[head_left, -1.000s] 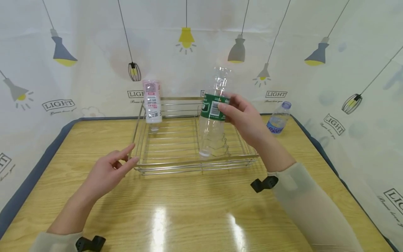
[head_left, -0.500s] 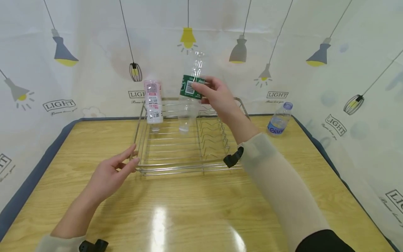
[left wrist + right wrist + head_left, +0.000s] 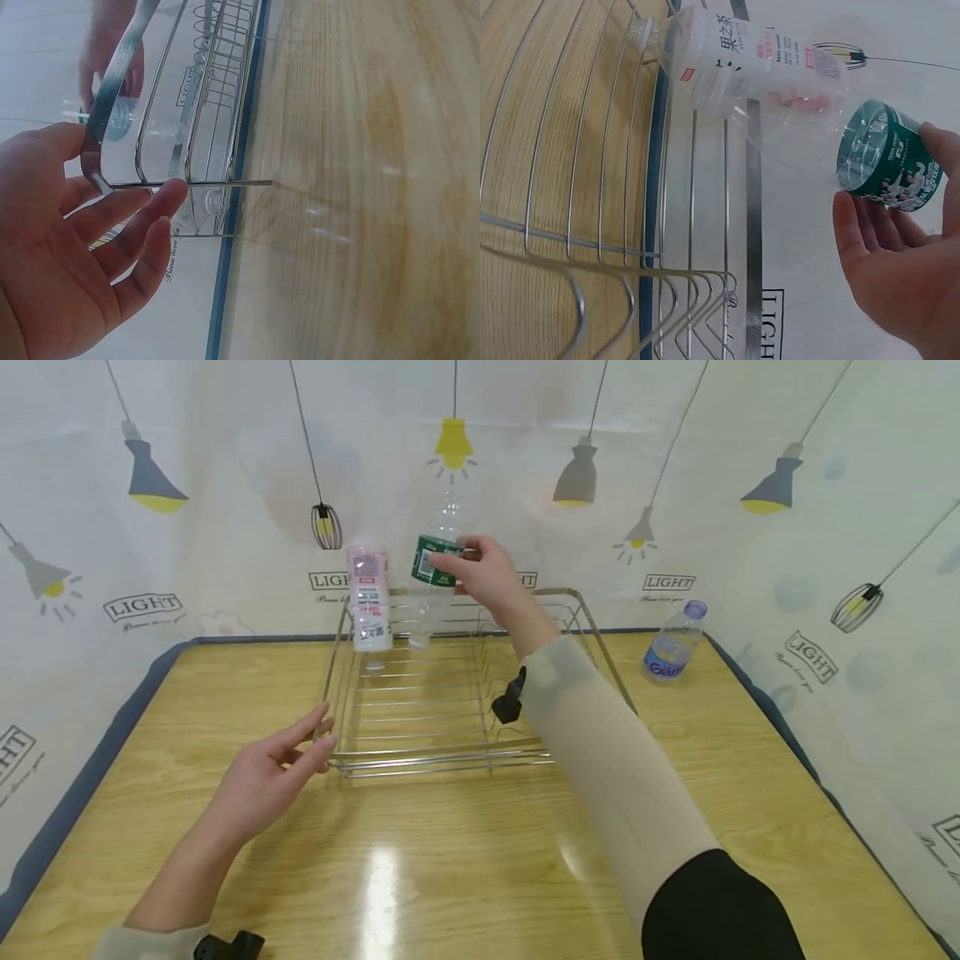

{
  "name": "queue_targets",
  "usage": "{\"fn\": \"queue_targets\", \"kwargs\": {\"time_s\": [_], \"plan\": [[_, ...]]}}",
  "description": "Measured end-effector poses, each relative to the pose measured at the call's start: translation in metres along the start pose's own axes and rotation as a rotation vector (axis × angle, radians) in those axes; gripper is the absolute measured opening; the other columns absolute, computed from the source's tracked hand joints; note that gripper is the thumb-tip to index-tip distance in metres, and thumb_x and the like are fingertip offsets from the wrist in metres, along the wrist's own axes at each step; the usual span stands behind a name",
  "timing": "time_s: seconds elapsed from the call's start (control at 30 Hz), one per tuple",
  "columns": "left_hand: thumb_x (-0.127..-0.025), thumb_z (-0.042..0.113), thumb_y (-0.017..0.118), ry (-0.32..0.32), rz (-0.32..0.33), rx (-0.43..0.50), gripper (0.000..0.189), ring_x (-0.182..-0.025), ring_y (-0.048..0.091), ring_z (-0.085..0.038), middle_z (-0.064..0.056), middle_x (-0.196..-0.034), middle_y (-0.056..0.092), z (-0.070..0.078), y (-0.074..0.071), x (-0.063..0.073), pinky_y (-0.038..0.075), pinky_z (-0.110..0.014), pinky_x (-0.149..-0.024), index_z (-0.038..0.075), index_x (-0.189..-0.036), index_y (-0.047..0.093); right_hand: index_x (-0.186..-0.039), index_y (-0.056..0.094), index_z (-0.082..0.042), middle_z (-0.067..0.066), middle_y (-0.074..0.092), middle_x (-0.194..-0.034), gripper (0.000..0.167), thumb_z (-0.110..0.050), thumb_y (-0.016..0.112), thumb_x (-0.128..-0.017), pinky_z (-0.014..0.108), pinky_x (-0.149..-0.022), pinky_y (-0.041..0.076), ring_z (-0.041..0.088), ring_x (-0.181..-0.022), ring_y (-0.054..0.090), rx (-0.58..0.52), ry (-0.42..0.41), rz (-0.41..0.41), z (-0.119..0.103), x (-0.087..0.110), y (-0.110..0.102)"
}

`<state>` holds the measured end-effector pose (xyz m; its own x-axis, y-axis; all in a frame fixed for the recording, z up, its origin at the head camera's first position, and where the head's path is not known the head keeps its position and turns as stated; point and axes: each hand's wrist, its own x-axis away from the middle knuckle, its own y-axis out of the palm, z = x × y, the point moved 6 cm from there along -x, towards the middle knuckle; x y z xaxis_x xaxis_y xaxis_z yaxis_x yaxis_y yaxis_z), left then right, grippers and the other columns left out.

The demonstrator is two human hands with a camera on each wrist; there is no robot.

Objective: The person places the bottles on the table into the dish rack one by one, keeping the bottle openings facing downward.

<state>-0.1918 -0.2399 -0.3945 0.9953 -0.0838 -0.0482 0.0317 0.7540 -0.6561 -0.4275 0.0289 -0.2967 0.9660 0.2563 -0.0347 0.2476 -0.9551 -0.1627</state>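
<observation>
We see the right hand (image 3: pixel 487 575), thumb and fingers pinching a green-labelled bottle (image 3: pixel 437 545) | tilted, its clear ends above and below those fingers | left hand (image 3: pixel 262 781), fingers holding the wire rack's (image 3: pixel 412 750) near corner, pink bottle (image 3: pixel 368 602) beyond them

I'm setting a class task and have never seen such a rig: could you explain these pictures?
There is no machine, only a person working bare-handed. The wide pictures come from the person's head, the others from the left and right wrists. On the table stand a wire rack and, to its right, a blue-labelled bottle. The left hand holds the rack's near left corner. The right hand holds a green-labelled bottle over the rack, beside a pinkish bottle upside down in it.
</observation>
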Motion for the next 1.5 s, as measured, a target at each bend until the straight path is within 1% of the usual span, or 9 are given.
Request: {"fn": "queue_targets", "kwargs": {"time_s": [0.23, 0.33, 0.5, 0.6, 0.77, 0.9, 1.13, 1.37, 1.5], "plan": [[-0.114, 0.047, 0.059, 0.018, 0.004, 0.015, 0.061, -0.099, 0.077, -0.026, -0.01, -0.159, 0.062, 0.002, 0.002, -0.001, 0.05, -0.029, -0.061, 0.03, -0.17, 0.041, -0.164, 0.042, -0.009, 0.011, 0.059, -0.154, 0.076, -0.038, 0.078, -0.103, 0.038, -0.109, 0.057, 0.022, -0.127, 0.064, 0.141, 0.052, -0.035, 0.009, -0.015, 0.015], [-0.114, 0.046, 0.059, 0.013, 0.0, 0.024, 0.06, -0.1, 0.077, -0.027, -0.01, -0.16, 0.061, 0.002, 0.002, -0.001, 0.05, -0.029, -0.059, 0.03, -0.17, 0.041, -0.163, 0.043, -0.008, 0.012, 0.058, -0.155, 0.075, -0.037, 0.078, -0.104, 0.04, -0.111, 0.056, 0.024, -0.129, 0.064, 0.186, 0.075, -0.056, 0.012, -0.018, 0.021], [-0.114, 0.048, 0.058, 0.013, -0.006, 0.018, 0.061, -0.1, 0.077, -0.03, -0.009, -0.159, 0.063, 0.002, 0.004, -0.003, 0.051, -0.029, -0.06, 0.031, -0.17, 0.041, -0.164, 0.041, -0.008, 0.012, 0.057, -0.156, 0.076, -0.035, 0.078, -0.104, 0.043, -0.117, 0.054, 0.025, -0.132, 0.063, 0.203, 0.119, -0.072, 0.018, -0.021, 0.026], [-0.114, 0.048, 0.058, 0.02, -0.003, 0.011, 0.061, -0.098, 0.076, -0.028, -0.009, -0.159, 0.063, 0.003, 0.004, -0.004, 0.051, -0.029, -0.06, 0.03, -0.17, 0.042, -0.166, 0.038, -0.008, 0.012, 0.056, -0.157, 0.079, -0.035, 0.078, -0.104, 0.044, -0.119, 0.052, 0.025, -0.134, 0.063, 0.214, 0.133, -0.082, 0.022, -0.022, 0.028], [-0.114, 0.045, 0.059, 0.022, -0.011, 0.023, 0.06, -0.094, 0.074, -0.024, -0.01, -0.159, 0.063, 0.004, 0.005, -0.004, 0.05, -0.028, -0.06, 0.031, -0.17, 0.042, -0.168, 0.036, -0.009, 0.012, 0.056, -0.158, 0.082, -0.039, 0.078, -0.104, 0.043, -0.117, 0.053, 0.026, -0.133, 0.063, 0.253, 0.152, -0.078, 0.027, -0.023, 0.028], [-0.114, 0.047, 0.058, 0.013, -0.014, 0.028, 0.06, -0.096, 0.074, -0.026, -0.009, -0.159, 0.063, 0.002, 0.005, -0.004, 0.051, -0.028, -0.06, 0.032, -0.17, 0.041, -0.17, 0.034, -0.01, 0.012, 0.052, -0.162, 0.084, -0.042, 0.077, -0.104, 0.045, -0.118, 0.052, 0.028, -0.136, 0.062, 0.273, 0.168, -0.077, 0.031, -0.025, 0.029], [-0.114, 0.049, 0.057, 0.014, 0.004, 0.014, 0.059, -0.096, 0.076, -0.031, -0.009, -0.158, 0.064, -0.002, 0.003, -0.002, 0.052, -0.029, -0.061, 0.032, -0.17, 0.042, -0.169, 0.035, -0.01, 0.011, 0.055, -0.16, 0.083, -0.043, 0.077, -0.104, 0.043, -0.118, 0.053, 0.027, -0.135, 0.062, 0.323, 0.178, -0.096, 0.03, -0.03, 0.038], [-0.115, 0.047, 0.058, 0.022, 0.007, 0.029, 0.058, -0.094, 0.076, -0.027, -0.009, -0.159, 0.063, -0.003, 0.001, -0.001, 0.05, -0.028, -0.06, 0.032, -0.169, 0.043, -0.173, 0.027, -0.015, 0.008, 0.051, -0.167, 0.089, -0.042, 0.077, -0.105, 0.041, -0.124, 0.047, 0.025, -0.147, 0.055, 0.415, 0.239, -0.088, 0.03, -0.035, 0.043], [-0.115, 0.045, 0.058, 0.019, 0.007, 0.03, 0.058, -0.095, 0.076, -0.025, -0.009, -0.159, 0.063, -0.004, 0.0, 0.0, 0.05, -0.028, -0.059, 0.032, -0.169, 0.043, -0.173, 0.027, -0.013, 0.009, 0.051, -0.166, 0.088, -0.039, 0.076, -0.106, 0.04, -0.123, 0.048, 0.026, -0.146, 0.056, 0.442, 0.237, -0.104, 0.029, -0.036, 0.046]]}}
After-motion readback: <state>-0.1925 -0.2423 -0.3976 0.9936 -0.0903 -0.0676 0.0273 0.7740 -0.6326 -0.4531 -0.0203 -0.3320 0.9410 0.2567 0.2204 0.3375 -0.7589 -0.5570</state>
